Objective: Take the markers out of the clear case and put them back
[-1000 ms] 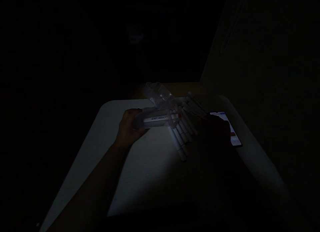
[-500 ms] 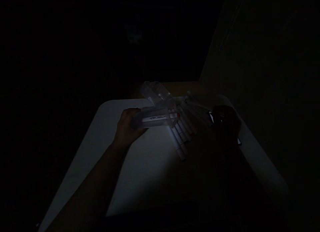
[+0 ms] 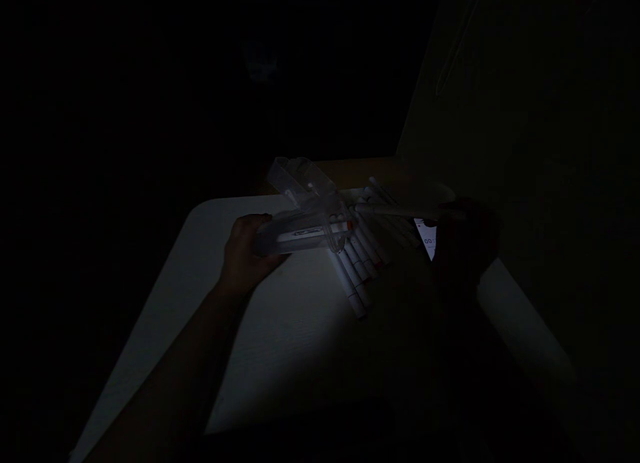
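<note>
Raised off the pile since a moment ago, a white marker (image 3: 400,211) now sits gripped in our shadowed right hand (image 3: 465,246). Our left hand (image 3: 245,246) clasps a clear plastic case (image 3: 300,236), a capped marker (image 3: 310,234) inside and its lid (image 3: 297,176) swung open. Loose markers (image 3: 357,276) lie just beside it on a white table (image 3: 280,343), a phone (image 3: 426,240) beyond them.

bare L forearm (image 3: 170,376), R hand (image 3: 465,243) shadowed
</note>
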`<state>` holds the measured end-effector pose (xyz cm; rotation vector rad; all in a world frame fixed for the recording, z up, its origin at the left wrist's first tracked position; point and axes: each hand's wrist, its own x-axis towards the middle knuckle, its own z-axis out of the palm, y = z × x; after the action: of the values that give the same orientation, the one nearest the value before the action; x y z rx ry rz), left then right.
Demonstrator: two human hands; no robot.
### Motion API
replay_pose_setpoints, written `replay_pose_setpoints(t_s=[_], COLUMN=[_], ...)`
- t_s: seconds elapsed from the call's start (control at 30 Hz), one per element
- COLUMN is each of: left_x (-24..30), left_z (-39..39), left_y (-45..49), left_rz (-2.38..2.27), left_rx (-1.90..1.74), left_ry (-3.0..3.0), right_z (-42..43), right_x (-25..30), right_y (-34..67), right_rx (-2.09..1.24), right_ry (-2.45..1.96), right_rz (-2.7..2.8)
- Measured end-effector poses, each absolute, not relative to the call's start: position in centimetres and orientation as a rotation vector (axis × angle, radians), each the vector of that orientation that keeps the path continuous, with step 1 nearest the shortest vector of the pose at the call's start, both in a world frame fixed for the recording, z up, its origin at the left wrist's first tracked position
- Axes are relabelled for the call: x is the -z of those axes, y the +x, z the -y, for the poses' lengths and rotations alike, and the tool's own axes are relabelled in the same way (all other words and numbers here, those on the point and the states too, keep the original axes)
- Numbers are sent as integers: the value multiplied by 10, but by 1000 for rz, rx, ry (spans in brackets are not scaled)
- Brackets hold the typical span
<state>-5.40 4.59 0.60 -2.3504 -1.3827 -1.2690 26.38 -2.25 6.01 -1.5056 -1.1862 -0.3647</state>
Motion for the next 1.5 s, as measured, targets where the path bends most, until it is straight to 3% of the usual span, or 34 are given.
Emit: replay_pose_setpoints(t_s=[0.23,0.43,0.83,1.17,1.5], left_x=[-7,-7,-7,-7,-7], left_z=[-46,-45,-45,-46,-46], left_y=[-54,-54,-53,-55,-55], left_rz=[1357,1389,1371,1353,1349], left_rx=[1250,1272,1276,1275,1264], left_ry=[-2370,-2374,-2367,-2391,-2388], right_z=[21,23,34,28,23], right_x=[-60,-59,-56,-49,-44], right_y=[273,259,235,233,234], right_rx=[417,141,13,-185,19], right_ry=[-1540,-1377,-1268,-1275,-1260], right_rz=[1107,1078,1460,1408,1543])
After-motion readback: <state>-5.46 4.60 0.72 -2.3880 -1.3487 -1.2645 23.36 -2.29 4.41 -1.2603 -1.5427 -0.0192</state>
